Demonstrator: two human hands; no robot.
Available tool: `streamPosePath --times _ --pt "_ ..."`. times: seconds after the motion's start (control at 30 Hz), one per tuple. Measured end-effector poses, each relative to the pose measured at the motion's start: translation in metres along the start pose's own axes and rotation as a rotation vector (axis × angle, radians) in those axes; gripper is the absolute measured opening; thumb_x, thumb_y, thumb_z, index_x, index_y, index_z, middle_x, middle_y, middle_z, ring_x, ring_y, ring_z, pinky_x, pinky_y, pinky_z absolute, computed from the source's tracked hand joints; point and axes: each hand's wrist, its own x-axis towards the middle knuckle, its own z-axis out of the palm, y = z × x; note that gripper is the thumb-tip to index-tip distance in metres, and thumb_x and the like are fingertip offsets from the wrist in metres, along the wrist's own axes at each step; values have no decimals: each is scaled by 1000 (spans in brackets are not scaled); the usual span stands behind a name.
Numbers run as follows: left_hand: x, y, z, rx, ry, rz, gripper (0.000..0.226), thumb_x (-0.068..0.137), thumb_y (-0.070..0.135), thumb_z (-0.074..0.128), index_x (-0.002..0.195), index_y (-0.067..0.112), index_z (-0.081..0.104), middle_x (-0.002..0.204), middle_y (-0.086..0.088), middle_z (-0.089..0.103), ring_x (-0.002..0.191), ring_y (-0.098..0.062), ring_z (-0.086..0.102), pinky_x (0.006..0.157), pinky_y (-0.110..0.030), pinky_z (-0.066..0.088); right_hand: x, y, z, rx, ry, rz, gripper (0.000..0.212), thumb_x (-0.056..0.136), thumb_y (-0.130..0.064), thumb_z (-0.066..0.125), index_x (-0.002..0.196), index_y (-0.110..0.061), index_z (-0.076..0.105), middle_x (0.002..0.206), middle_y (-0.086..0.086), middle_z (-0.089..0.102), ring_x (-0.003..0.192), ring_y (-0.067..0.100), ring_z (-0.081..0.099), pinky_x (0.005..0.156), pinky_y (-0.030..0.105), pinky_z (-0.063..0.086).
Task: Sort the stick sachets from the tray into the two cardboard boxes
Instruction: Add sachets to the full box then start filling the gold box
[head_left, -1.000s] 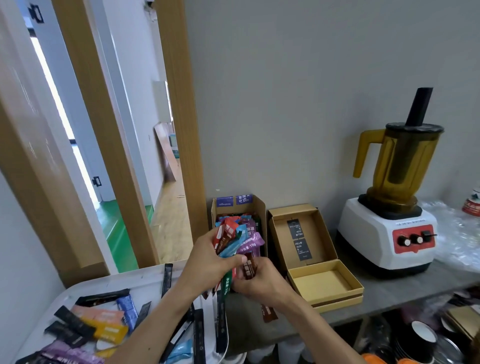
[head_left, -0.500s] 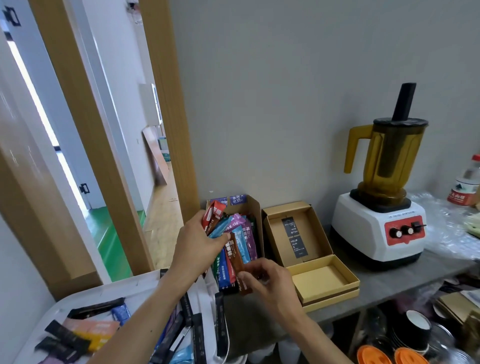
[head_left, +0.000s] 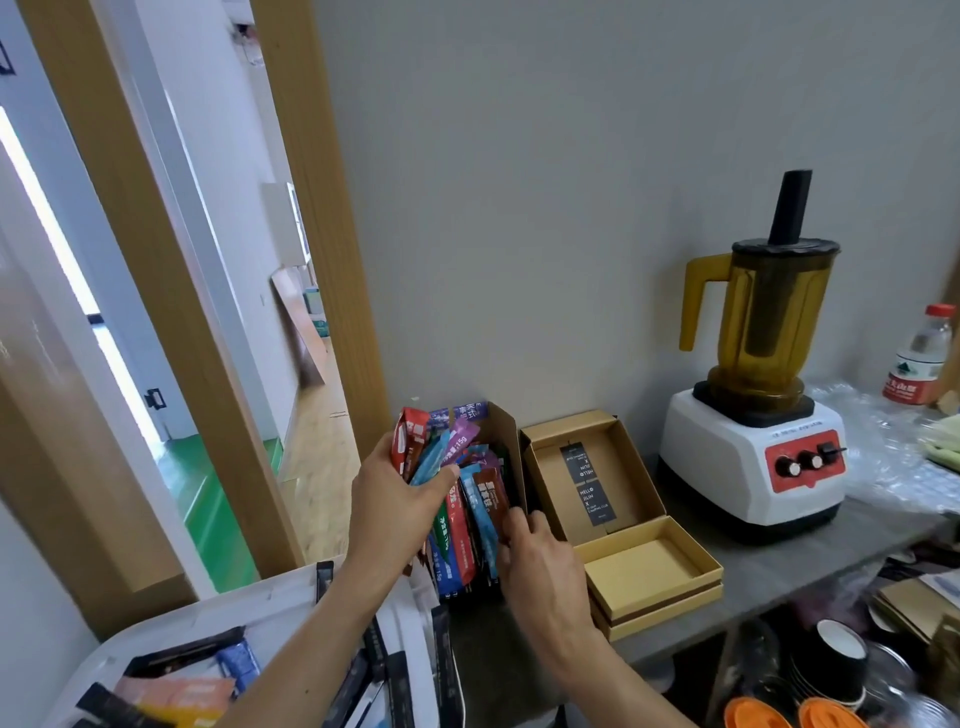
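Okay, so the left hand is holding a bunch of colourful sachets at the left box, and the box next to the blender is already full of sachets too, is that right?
Not quite. The left hand does hold colourful sachets at the left box, but the box next to the blender is empty; the head view shows its bare base.

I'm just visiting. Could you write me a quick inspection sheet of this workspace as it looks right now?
Surface: grey counter against a wall.
Job's things: white tray holding loose sachets; left box packed with sachets; right box open, no sachets inside.
Clutter: blender, bottle, plastic wrap.
Hands: left hand grips a sachet bundle; right hand touches a brown sachet in the left box, grip unclear.
Cables: nothing seen.
Surroundings: wooden door frame, open doorway.
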Motion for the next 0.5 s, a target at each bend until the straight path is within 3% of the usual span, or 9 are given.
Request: streamPosePath --times 0.1,0.3,0.5 --pt "-2 -6 -3 -23 -4 -4 57 82 36 85 131 26 58 114 9 71 100 -12 73 84 -30 62 4 -1 5 -18 21 40 54 97 -48 67 140 -29 42 133 -4 57 100 11 71 79 27 62" --pt "-10 -13 -3 -47 -30 -31 51 83 34 84 125 33 54 108 16 66 94 -6 69 76 -17 55 8 0 8 -18 40 41 45 98 -45 66 134 -27 48 126 -6 62 98 11 72 76 28 63" --pt "-16 -17 -1 -72 -31 -49 51 84 30 84 127 29 57 111 10 69 98 -9 71 86 -30 61 7 4 6 24 31 1 36 100 -43 63 129 -24 54 122 -6 67 96 9 73 74 24 62"
